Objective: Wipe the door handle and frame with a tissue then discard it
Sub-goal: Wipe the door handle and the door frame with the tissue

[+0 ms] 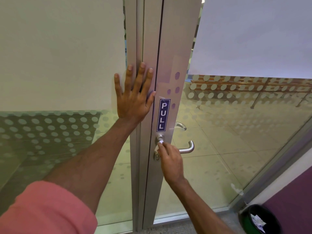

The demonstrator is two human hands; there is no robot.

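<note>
**Tissue meets the handle at a glass office door**

A person's right hand (169,159) presses a small white tissue (160,144) against the base of the metal door handle (187,148), its fingers curled shut around the crumpled paper just below the round mount. The lever's free end curves out to the right of the hand, and a keyhole cylinder (157,156) sits just beneath the knuckles. The left hand (133,97) lies flat and fully open, fingers spread and holding nothing, braced against the aluminium door frame (148,39) where the two upright profiles meet, above and to the left of the handle. A pink sleeve (45,210) covers the upper part of the left arm in the lower left corner. A blue sign reading "PULL" (163,114) runs vertically down the frame between the two hands. Frosted dots pattern the glass panels on either side, and a second handle (181,125) shows through the glass on the far face of the door. In the lower right corner, a black waste bin (244,220) stands on the floor by a purple wall, with crumpled white paper (257,221) lying inside it.
</note>
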